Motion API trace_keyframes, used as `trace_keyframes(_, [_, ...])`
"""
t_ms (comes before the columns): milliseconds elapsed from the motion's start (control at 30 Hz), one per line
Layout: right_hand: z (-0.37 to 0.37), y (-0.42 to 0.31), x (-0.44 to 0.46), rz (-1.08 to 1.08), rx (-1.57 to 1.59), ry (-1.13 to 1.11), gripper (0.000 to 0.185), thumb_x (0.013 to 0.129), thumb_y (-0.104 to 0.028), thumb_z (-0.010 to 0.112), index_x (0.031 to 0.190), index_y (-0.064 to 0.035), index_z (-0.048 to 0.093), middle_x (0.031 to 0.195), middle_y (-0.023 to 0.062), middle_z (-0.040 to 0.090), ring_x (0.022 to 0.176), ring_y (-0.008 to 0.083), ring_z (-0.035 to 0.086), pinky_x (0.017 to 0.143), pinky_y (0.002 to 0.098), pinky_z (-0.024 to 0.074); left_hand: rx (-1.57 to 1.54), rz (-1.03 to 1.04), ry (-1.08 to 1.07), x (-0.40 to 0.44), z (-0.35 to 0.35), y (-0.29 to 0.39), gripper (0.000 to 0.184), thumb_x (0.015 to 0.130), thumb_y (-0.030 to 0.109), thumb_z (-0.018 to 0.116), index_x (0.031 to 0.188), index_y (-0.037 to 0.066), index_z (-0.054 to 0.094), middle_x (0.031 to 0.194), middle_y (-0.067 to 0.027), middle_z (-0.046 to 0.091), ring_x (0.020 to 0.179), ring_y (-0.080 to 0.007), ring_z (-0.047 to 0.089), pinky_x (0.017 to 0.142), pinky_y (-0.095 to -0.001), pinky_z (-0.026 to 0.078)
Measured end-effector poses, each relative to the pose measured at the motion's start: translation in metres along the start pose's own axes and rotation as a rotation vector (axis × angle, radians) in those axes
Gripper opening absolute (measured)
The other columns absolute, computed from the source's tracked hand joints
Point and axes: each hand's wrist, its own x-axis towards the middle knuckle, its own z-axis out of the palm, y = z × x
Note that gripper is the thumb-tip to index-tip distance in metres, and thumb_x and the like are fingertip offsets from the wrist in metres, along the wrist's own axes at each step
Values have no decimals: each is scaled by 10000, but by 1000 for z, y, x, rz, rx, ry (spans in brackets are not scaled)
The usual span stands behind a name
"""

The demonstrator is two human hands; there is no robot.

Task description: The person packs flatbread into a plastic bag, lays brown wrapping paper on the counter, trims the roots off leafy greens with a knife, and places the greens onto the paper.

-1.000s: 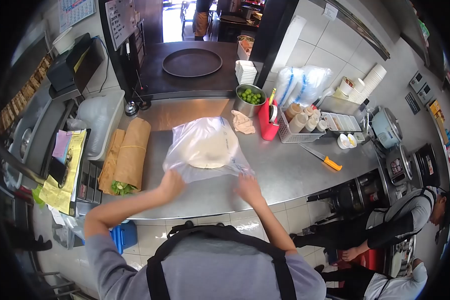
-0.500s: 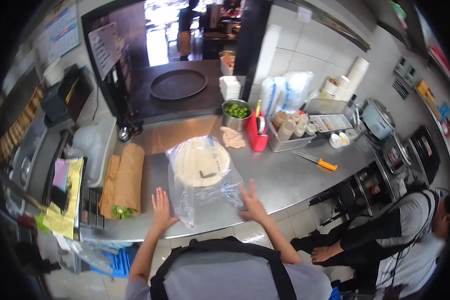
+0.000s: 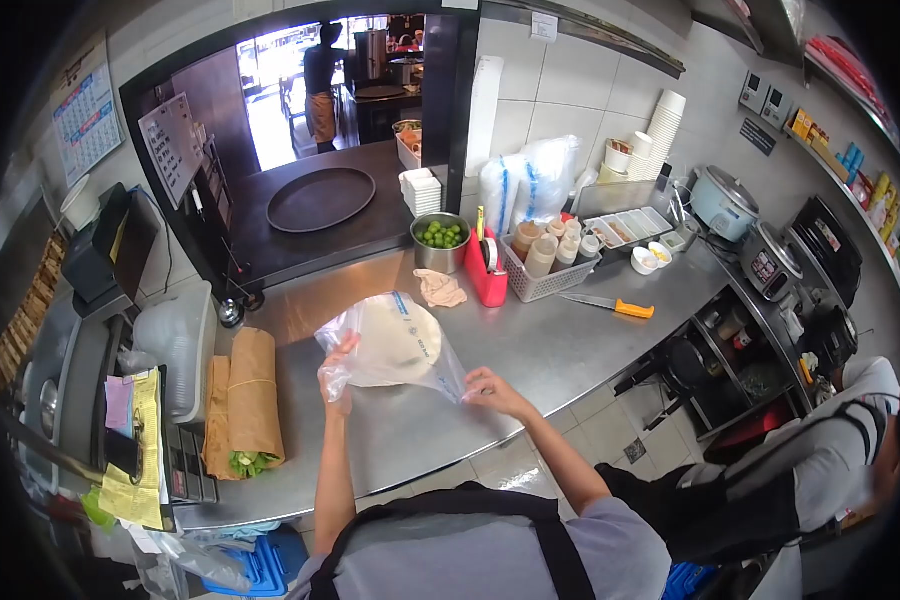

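Note:
A clear plastic bag (image 3: 440, 372) with blue print lies on the steel counter, holding a stack of round, flat, pale discs (image 3: 402, 330) that look like tortillas. My left hand (image 3: 337, 372) is closed on the bag's left side, its fingers bunching the film. At the lower right corner of the bag, my right hand (image 3: 494, 392) pinches the plastic between thumb and fingers. The film is pulled taut between both hands along the near side.
Brown paper bundles (image 3: 252, 400) with greens lie left. Behind stand a pot of limes (image 3: 440, 235), a cloth (image 3: 439, 288), a red holder (image 3: 487, 270) and a basket of bottles (image 3: 550, 262). A yellow-handled knife (image 3: 625, 308) lies right; a co-worker (image 3: 800, 470) stands beyond.
Both hands, spread open beside the bag before, have closed on its two sides. The bag's near edge is now lifted and stretched, and the dark green strip seen on it no longer shows.

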Motion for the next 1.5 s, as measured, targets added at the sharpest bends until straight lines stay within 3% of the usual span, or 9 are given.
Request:
trace_keyframes(100, [-20, -10, 15, -1, 59, -73, 121, 776, -157, 670, 846, -60, 681, 939, 29, 586, 836, 140, 551, 768, 272, 438, -264, -270, -410, -1, -44, -33, 230, 807, 251, 506, 866, 37, 570, 989, -133, 619, 986, -265, 562, 905, -365, 377])
trace_keyframes(233, [-20, -38, 54, 146, 113, -69, 185, 733, -191, 710, 842, -52, 658, 730, 44, 598, 677, 116, 547, 656, 265, 453, 818, -416, -836, -23, 28, 23, 291, 780, 220, 560, 962, -7, 577, 897, -132, 638, 869, -293, 604, 798, -350, 445])
trace_keyframes(467, [88, -82, 101, -281, -848, 17, 230, 671, -154, 697, 839, -63, 568, 834, 126, 629, 737, 325, 596, 623, 343, 481, 790, -176, -569, -32, 49, -36, 513, 696, 140, 677, 1152, 1, 487, 1000, -115, 599, 878, -240, 588, 786, -317, 448])
trace_keyframes(533, [93, -75, 93, -406, -835, -16, 290, 658, -170, 711, 908, -93, 585, 844, 116, 614, 780, 312, 589, 661, 330, 484, 760, -129, -498, -27, 47, -48, 539, 700, 116, 673, 1185, 22, 458, 996, -71, 586, 868, -192, 577, 757, -286, 456])
trace_keyframes(633, [73, -100, 75, -509, -737, 154, 377, 650, -168, 724, 995, -82, 599, 915, 103, 569, 851, 273, 565, 690, 317, 481, 211, -725, -163, -20, 55, -34, 411, 710, 98, 668, 1075, 64, 481, 896, -6, 543, 785, -110, 534, 650, -237, 449])
trace_keyframes(867, [46, -17, 61, 111, 276, -105, 313, 714, -43, 700, 1020, -43, 636, 1057, 49, 477, 927, 169, 537, 749, 280, 478, 363, -682, -396, -22, 45, -28, 251, 842, 302, 569, 966, 129, 435, 828, 12, 467, 658, -79, 468, 485, -226, 401])
trace_keyframes(1033, [19, -6, 78, -15, 159, 13, 208, 751, 42, 629, 943, -35, 651, 1120, 38, 470, 980, 165, 534, 778, 270, 477, 204, -563, -297, -25, 46, -26, 417, 921, 465, 371, 1171, 134, 418, 920, -17, 470, 680, -109, 491, 544, -255, 453])
trace_keyframes(1167, [36, -15, 118, -232, 213, 116, 183, 774, 60, 575, 909, -42, 645, 1131, 51, 496, 994, 174, 538, 830, 276, 456, 125, -536, -272, -34, 43, -30, 468, 915, 428, 384, 1291, 151, 357, 1039, -55, 505, 781, -131, 526, 576, -256, 463])
trace_keyframes(1500, [82, 12, 160, 136, 201, -322, 227, 884, -176, 490, 1037, -61, 611, 923, 28, 615, 844, 119, 547, 758, 256, 436, 898, -138, -91, -62, 67, -21, 615, 794, 1, 381, 1348, 267, 357, 992, -135, 571, 640, -260, 552, 589, -362, 443])
